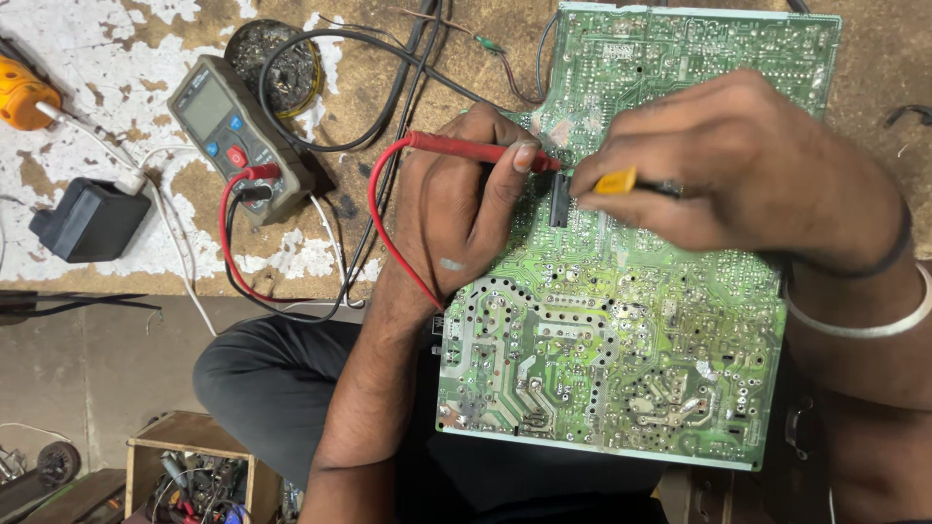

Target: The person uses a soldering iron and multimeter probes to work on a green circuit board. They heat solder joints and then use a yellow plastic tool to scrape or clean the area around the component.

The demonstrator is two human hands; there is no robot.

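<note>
Two hands probe the solder side of a green circuit board point(621, 330) on a worn workbench point(97, 252).

Nearest the camera, the board juts over the bench edge above the person's lap. The left hand point(456, 209) pinches a red test probe point(476, 150), tip at the board's middle; the right hand point(748, 165) grips a second, yellow-collared probe point(615, 181) just beside it. Judged from here, a clean reading needs both tips steady on separate pads, without bridging neighbours. Farther off, the leads run to a grey multimeter point(233, 131), with a black adapter point(87, 221) well to its left.
</note>
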